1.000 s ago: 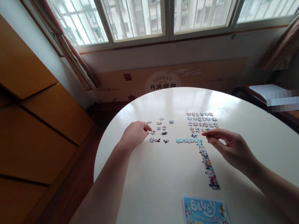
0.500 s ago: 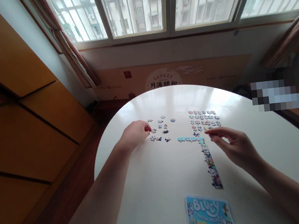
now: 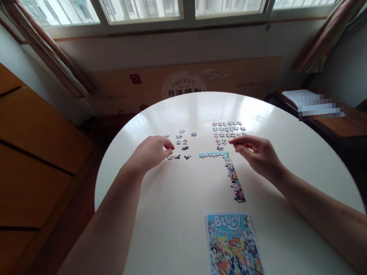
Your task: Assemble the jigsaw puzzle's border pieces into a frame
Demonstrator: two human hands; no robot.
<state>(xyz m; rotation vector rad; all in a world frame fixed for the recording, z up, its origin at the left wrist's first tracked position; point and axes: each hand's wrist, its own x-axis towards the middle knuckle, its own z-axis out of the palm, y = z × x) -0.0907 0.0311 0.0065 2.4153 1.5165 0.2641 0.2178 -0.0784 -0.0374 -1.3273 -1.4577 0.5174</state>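
Head camera, looking down: both my hands are out over the round white counter [image 3: 174, 239], with a jigsaw spread between them. The joined strip [image 3: 235, 178] makes a corner, a short blue row across its top and a longer, busier run coming down towards me. My left hand [image 3: 153, 153] is curled at the scattered pieces [image 3: 185, 148], thumb and forefinger bent near each other; I cannot tell whether a piece sits between them. My right hand [image 3: 259, 152] hangs just beside the strip's corner, below the rows of pieces [image 3: 221, 129], forefinger stretched out and thumb close under its tip; whether they pinch anything is too small to make out. One dark piece [image 3: 219, 148] lies loose just above the blue row, and the printed picture [image 3: 235, 250] lies flat below the strip, nearer to me.

What worries me is that narrow corner. If my right wrist dropped or brushed sideways, it could push the long run out of line or pop a joint. A careless fingertip could also knock the dark piece or break up the neat rows. On the left, the pieces lie close enough together that a clumsy pinch might drag a neighbour along, and the smooth top would probably let it slide.
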